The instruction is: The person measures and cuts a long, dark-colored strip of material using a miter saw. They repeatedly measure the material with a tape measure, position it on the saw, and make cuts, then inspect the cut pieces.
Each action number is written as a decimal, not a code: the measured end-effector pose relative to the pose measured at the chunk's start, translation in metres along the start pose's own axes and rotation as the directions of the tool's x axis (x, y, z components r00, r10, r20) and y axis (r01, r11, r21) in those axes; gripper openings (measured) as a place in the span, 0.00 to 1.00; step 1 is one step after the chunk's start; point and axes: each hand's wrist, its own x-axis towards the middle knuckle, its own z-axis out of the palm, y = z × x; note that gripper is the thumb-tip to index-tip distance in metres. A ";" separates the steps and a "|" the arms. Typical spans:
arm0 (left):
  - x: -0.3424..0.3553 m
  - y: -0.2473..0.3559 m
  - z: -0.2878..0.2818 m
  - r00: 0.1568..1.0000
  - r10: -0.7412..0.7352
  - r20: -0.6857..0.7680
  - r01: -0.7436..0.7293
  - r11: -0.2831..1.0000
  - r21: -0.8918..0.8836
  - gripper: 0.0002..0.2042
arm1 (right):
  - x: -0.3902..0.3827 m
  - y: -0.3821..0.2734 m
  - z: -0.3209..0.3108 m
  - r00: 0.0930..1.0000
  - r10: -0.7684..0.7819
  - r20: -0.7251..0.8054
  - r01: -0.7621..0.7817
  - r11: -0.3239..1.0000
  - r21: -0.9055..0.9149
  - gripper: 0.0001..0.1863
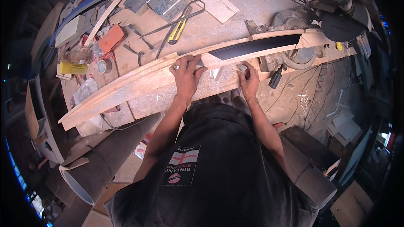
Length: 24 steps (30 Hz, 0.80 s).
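Note:
A long, slightly curved wooden plank [139, 80] lies slantwise across the workbench, with a long black inset [256, 47] in its right part. My left hand [185, 75], a ring on one finger, is closed over the plank left of the inset. Between its thumb and forefinger shows a small grey patch, whose nature I cannot make out. Just below the inset, my right hand [249, 80] pinches a small pale lump [242, 67]. A white pointed scrap [216, 73] lies between the hands.
A circular saw blade [347, 21] rises at the far right. Beyond the plank lie a yellow utility knife [177, 31], an orange block [112, 38], a yellow box [73, 68] and a board [211, 2]. A dark-handled tool [275, 77] hangs at the bench's right edge. Large tubes [105, 159] flank me.

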 end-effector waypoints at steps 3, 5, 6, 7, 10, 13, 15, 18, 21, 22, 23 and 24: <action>-0.005 -0.005 -0.004 0.995 -0.031 -0.097 0.018 0.991 -0.136 0.31 | -0.003 0.006 -0.007 0.999 -0.048 -0.010 0.049 0.994 0.096 0.34; -0.008 -0.009 -0.015 0.991 -0.050 -0.128 0.041 0.997 -0.070 0.33 | -0.006 0.009 -0.014 0.995 -0.093 -0.016 0.094 0.994 0.053 0.36; -0.009 -0.010 -0.020 0.992 -0.045 -0.121 0.046 0.999 0.002 0.32 | -0.009 0.009 -0.018 0.997 -0.081 -0.014 0.082 0.996 0.028 0.38; -0.007 -0.010 -0.024 0.993 -0.041 -0.114 0.050 0.996 0.073 0.32 | -0.011 0.009 -0.022 0.992 -0.126 -0.023 0.127 0.991 0.048 0.37; 0.005 -0.009 -0.032 0.999 0.016 -0.034 -0.009 0.984 0.179 0.29 | -0.014 -0.001 -0.038 0.980 -0.196 -0.030 0.197 0.980 0.042 0.33; 0.020 -0.009 -0.034 0.997 0.061 0.036 -0.069 0.964 0.258 0.26 | -0.012 -0.022 -0.054 0.932 -0.362 -0.002 0.362 0.932 -0.014 0.25; 0.027 -0.010 -0.034 0.996 0.057 0.069 -0.075 0.953 0.295 0.24 | -0.011 -0.043 -0.056 0.877 -0.480 0.025 0.480 0.877 0.007 0.20; 0.032 -0.011 -0.030 0.992 0.110 0.059 -0.122 0.949 0.291 0.22 | -0.004 -0.078 -0.041 0.799 -0.591 0.113 0.590 0.806 0.044 0.15; 0.035 -0.012 -0.024 0.990 0.100 0.096 -0.125 0.945 0.302 0.21 | 0.005 -0.107 -0.009 0.858 -0.482 0.175 0.474 0.876 0.090 0.12; 0.036 -0.014 -0.023 0.990 0.117 0.084 -0.136 0.950 0.283 0.20 | 0.008 -0.113 0.000 0.859 -0.474 0.195 0.472 0.879 0.060 0.12; 0.037 -0.014 -0.022 0.989 0.120 0.086 -0.139 0.953 0.270 0.20 | 0.010 -0.117 0.007 0.874 -0.438 0.209 0.442 0.897 0.031 0.12; 0.038 -0.015 -0.021 0.989 0.123 0.087 -0.141 0.956 0.257 0.19 | 0.011 -0.121 0.014 0.889 -0.400 0.222 0.410 0.912 0.001 0.12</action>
